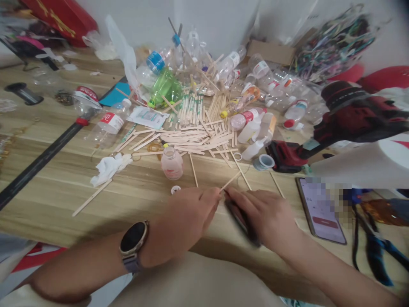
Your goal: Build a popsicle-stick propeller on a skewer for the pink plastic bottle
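My left hand (183, 219), with a watch (133, 238) on its wrist, is closed on a thin wooden stick (230, 181) that points up and to the right. Close beside it, my right hand (266, 213) is wrapped round a dark, blurred tool (241, 221), whose tip is near the stick's lower end. Whether the tip touches the stick cannot be made out. A small pinkish bottle (171, 163) stands beyond my left hand, with a white cap (175, 189) lying before it.
Flat wooden sticks (191, 138) are piled mid-table, with plastic bottles (166, 87) behind. A power tool (287, 155), a phone (321, 213) and pliers (377, 251) lie on the right. A black rod (41, 160) crosses the left; white tissue (110, 167) lies near it.
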`<state>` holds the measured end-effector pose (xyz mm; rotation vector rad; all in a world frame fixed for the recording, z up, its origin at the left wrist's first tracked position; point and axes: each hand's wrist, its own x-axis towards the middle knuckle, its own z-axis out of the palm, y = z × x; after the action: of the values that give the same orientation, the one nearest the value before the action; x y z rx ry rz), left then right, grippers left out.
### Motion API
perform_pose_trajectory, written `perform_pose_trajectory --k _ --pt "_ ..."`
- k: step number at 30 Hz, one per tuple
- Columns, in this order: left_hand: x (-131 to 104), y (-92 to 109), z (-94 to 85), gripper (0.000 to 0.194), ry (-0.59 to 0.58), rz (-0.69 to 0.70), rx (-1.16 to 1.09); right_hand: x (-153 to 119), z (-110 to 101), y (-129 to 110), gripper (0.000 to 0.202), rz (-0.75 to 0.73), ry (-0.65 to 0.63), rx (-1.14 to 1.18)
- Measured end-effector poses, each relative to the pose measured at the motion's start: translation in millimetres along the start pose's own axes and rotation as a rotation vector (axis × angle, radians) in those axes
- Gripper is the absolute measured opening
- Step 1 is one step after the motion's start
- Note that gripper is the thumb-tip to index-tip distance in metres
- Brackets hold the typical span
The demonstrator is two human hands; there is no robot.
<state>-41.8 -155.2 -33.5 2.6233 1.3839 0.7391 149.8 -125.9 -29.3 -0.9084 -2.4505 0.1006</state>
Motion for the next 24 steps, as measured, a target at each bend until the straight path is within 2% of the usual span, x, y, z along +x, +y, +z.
perform_pose_trajectory --k 2,3,7,8,10,13,14,15,17,19,20,21,22,24 --pt "1 1 -0.6 0.025 -0.033 -0.046 -0.015 -2 0 3 0.037 -0.052 -0.005 -0.058" --pt "1 1 -0.1 0.025 -0.021 -0.021 -0.001 -1 0 2 0.037 0.002 -0.022 -0.005" --pt "0 -5 5.0 0.024 0.113 0.186 0.159 3 1 -5 0.056 0.407 -0.250 0.527" --pt "-1 -6 5.7 0.024 0.134 0.208 0.192 4 1 -6 0.059 0.458 -0.289 0.599" --pt "-1 -6 5.2 0.026 0.127 0.177 0.184 2 1 -5 0.053 0.409 -0.241 0.517" --pt "0 -1 1.4 0.027 0.042 0.051 0.051 -2 0 1 0.038 0.091 -0.064 0.076" --pt "1 0 0.5 0.026 0.017 0.025 0.027 -2 0 1 0.037 0.015 -0.026 -0.008" --pt "1 0 0.2 0.025 0.011 0.026 0.028 -2 0 1 0.037 0.005 -0.006 -0.012" --pt "2 -1 1.7 0.025 0.053 0.106 0.085 1 0 -2 0.042 0.167 -0.040 0.202" --pt "2 -4 4.4 0.025 0.112 0.180 0.165 5 0 -7 0.051 0.390 -0.172 0.519" --pt "2 -6 5.5 0.025 0.136 0.199 0.189 6 0 -8 0.055 0.456 -0.240 0.626" --pt "2 -6 6.0 0.026 0.143 0.200 0.187 5 1 -8 0.057 0.482 -0.276 0.664" --pt "2 -6 5.8 0.027 0.133 0.183 0.164 4 1 -7 0.056 0.460 -0.247 0.633" --pt "2 -3 3.5 0.029 0.081 0.110 0.075 0 2 -3 0.047 0.308 -0.111 0.409"
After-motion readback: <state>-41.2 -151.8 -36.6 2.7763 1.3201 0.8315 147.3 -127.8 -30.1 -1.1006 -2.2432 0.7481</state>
